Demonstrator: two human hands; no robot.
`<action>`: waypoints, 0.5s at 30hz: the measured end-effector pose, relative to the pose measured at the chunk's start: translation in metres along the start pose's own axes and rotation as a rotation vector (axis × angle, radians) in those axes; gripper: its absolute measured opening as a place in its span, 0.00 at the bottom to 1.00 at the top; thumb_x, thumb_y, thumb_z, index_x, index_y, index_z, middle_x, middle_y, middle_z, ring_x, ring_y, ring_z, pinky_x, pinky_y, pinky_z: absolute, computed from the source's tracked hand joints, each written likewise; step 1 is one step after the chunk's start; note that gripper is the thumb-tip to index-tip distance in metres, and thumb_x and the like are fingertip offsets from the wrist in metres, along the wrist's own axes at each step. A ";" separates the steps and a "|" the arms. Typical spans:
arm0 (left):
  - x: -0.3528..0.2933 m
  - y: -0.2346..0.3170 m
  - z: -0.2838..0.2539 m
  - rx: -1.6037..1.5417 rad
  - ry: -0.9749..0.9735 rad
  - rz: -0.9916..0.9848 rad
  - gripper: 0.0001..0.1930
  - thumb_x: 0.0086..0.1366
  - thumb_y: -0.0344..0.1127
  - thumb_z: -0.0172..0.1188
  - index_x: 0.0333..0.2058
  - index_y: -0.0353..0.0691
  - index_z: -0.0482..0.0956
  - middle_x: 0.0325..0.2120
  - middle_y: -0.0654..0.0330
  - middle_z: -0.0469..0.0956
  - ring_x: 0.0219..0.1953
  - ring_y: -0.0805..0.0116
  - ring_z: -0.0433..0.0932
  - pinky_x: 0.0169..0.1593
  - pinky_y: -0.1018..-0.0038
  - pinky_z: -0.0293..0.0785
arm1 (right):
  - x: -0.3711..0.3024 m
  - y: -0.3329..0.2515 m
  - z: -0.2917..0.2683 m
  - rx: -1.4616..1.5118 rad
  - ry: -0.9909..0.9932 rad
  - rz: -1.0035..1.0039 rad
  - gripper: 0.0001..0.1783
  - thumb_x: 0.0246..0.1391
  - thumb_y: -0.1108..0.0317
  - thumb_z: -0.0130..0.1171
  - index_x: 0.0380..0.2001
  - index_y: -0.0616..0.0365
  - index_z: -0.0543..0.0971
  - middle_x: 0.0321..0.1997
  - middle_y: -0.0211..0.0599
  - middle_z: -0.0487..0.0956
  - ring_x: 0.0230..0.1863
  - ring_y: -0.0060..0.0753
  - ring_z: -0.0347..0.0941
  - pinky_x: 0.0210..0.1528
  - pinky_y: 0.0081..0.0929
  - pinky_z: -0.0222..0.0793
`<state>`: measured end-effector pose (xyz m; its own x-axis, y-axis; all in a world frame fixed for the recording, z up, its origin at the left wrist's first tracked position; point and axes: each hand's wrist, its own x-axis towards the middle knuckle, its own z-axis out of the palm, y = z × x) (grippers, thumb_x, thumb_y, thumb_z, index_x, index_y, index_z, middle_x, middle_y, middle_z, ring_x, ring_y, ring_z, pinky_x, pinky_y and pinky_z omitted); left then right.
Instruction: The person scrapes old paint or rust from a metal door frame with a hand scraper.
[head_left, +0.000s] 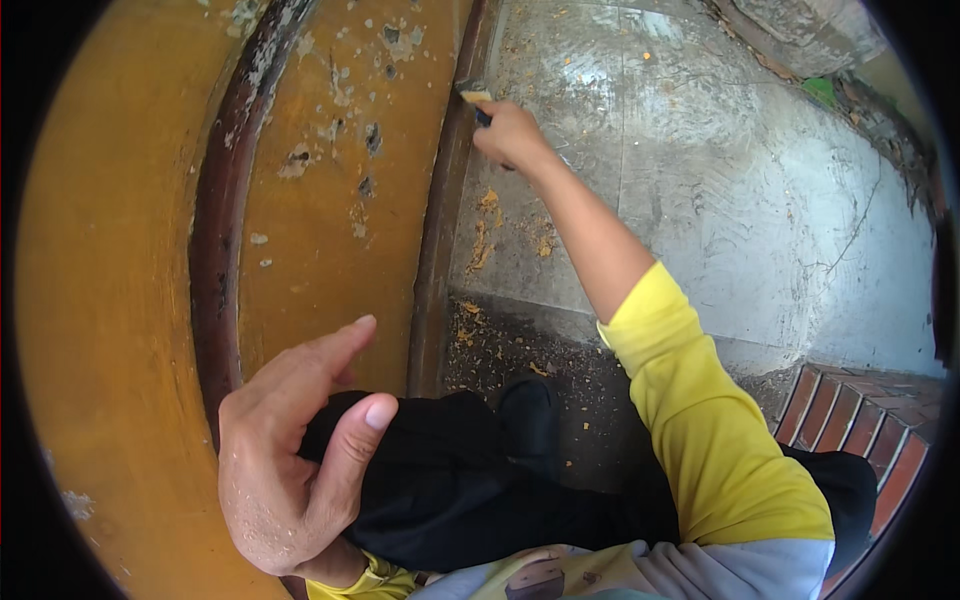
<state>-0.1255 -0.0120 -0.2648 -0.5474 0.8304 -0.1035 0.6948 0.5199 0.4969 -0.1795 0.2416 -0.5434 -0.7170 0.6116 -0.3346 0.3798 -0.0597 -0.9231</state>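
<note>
My right hand (516, 138) is stretched far forward, its fingers closed round the dark handle of a scraper (477, 98) with a pale, flat head. That head meets the brown baseboard (440, 215) at the foot of the yellow wall (330, 215). Nearer to me, my left hand (295, 450) hangs in front of the wall with thumb and forefinger apart. Nothing shows in it; its other fingers are partly hidden. Bare spots and chipped patches mark the wall's paint.
A brown rail (222, 220) runs along the wall on the left. Yellow flakes (483, 235) lie on the grey concrete floor (700, 190). My dark shoe (528, 415) stands on a darker strip. Brick steps (850, 420) rise at the right, and a stone block (800, 35) sits at the far right.
</note>
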 end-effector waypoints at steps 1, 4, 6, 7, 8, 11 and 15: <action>0.001 -0.001 0.002 -0.014 -0.005 0.000 0.21 0.56 0.33 0.68 0.46 0.25 0.79 0.34 0.43 0.82 0.32 0.55 0.81 0.40 0.68 0.76 | 0.004 0.004 -0.003 -0.157 0.074 -0.063 0.25 0.43 0.72 0.56 0.50 0.62 0.78 0.37 0.53 0.83 0.40 0.49 0.81 0.42 0.39 0.77; -0.007 0.002 -0.003 0.015 0.033 -0.027 0.21 0.56 0.34 0.68 0.46 0.25 0.79 0.34 0.42 0.81 0.32 0.55 0.81 0.40 0.68 0.76 | -0.028 0.010 0.022 -0.401 -0.056 -0.161 0.23 0.47 0.72 0.54 0.49 0.62 0.78 0.34 0.56 0.82 0.34 0.49 0.81 0.36 0.39 0.78; -0.012 0.000 -0.004 0.028 0.024 -0.022 0.23 0.60 0.39 0.64 0.47 0.26 0.79 0.38 0.48 0.82 0.31 0.70 0.73 0.38 0.76 0.69 | -0.085 0.037 0.052 -0.475 -0.122 -0.249 0.24 0.46 0.74 0.56 0.51 0.62 0.77 0.37 0.61 0.80 0.40 0.56 0.80 0.43 0.45 0.77; -0.011 -0.002 -0.003 0.024 0.020 -0.024 0.23 0.60 0.39 0.64 0.47 0.26 0.79 0.38 0.48 0.82 0.31 0.70 0.73 0.38 0.76 0.69 | -0.117 0.055 0.067 -0.489 -0.149 -0.312 0.27 0.46 0.74 0.56 0.53 0.61 0.76 0.37 0.61 0.80 0.39 0.58 0.79 0.43 0.46 0.77; -0.010 -0.002 -0.003 0.019 0.018 -0.031 0.23 0.60 0.39 0.64 0.47 0.25 0.79 0.38 0.48 0.82 0.31 0.70 0.73 0.39 0.76 0.69 | -0.149 0.068 0.079 -0.502 -0.178 -0.371 0.29 0.45 0.75 0.56 0.56 0.60 0.74 0.36 0.61 0.80 0.38 0.59 0.79 0.43 0.46 0.77; -0.002 0.005 0.003 -0.006 0.009 -0.029 0.22 0.60 0.39 0.64 0.47 0.25 0.79 0.39 0.48 0.82 0.33 0.70 0.73 0.39 0.77 0.68 | -0.190 0.058 0.070 -0.574 -0.223 -0.293 0.35 0.42 0.76 0.58 0.60 0.57 0.72 0.39 0.57 0.78 0.38 0.61 0.78 0.41 0.49 0.76; -0.009 0.011 -0.001 -0.005 0.025 -0.044 0.22 0.63 0.39 0.62 0.50 0.26 0.78 0.41 0.49 0.82 0.36 0.70 0.74 0.43 0.78 0.68 | -0.160 0.040 0.049 -0.619 -0.374 -0.380 0.34 0.43 0.75 0.57 0.59 0.56 0.73 0.40 0.56 0.78 0.37 0.59 0.79 0.39 0.49 0.76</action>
<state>-0.1133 -0.0145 -0.2576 -0.5885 0.8018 -0.1041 0.6677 0.5545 0.4967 -0.0778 0.1029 -0.5360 -0.9679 0.1923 -0.1620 0.2473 0.6122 -0.7511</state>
